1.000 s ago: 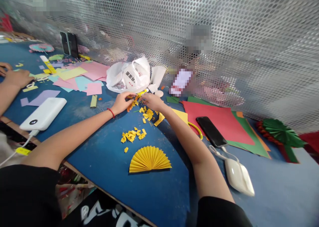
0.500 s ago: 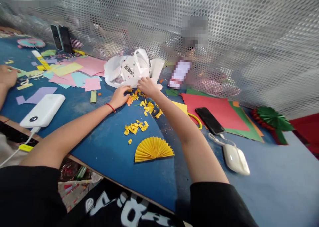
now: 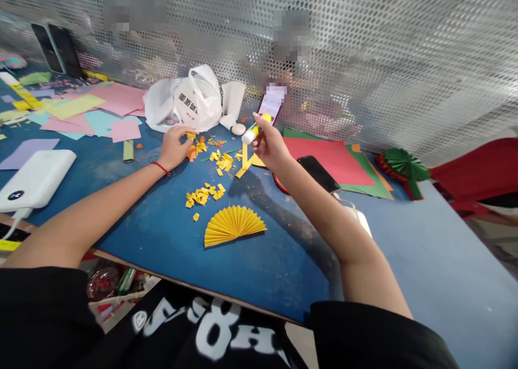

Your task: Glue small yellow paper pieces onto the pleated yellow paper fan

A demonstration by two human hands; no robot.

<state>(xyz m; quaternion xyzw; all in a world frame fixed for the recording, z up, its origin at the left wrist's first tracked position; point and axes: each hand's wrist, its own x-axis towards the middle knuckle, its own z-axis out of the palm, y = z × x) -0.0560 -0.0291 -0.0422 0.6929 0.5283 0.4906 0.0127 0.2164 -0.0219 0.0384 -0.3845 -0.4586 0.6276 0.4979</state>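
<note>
My right hand is raised over the table, its fingers closed around a yellow and white glue stick. My left hand rests at the edge of the orange and yellow paper scraps, fingers pinched on a small yellow paper piece. Small folded yellow paper pieces lie in a heap nearer to me. In front of them a pleated yellow paper fan is spread in a half circle on the blue table. Yellow paper strips lie below my right hand.
A white plastic bag stands at the back against the perforated metal wall. Coloured sheets and a black phone lie right, a green paper rosette farther right. A white power bank is at left.
My right hand has come away from beside the bag and lifted to the right, now with the glue stick in it. My left hand stays by the scraps. The view has turned right.
</note>
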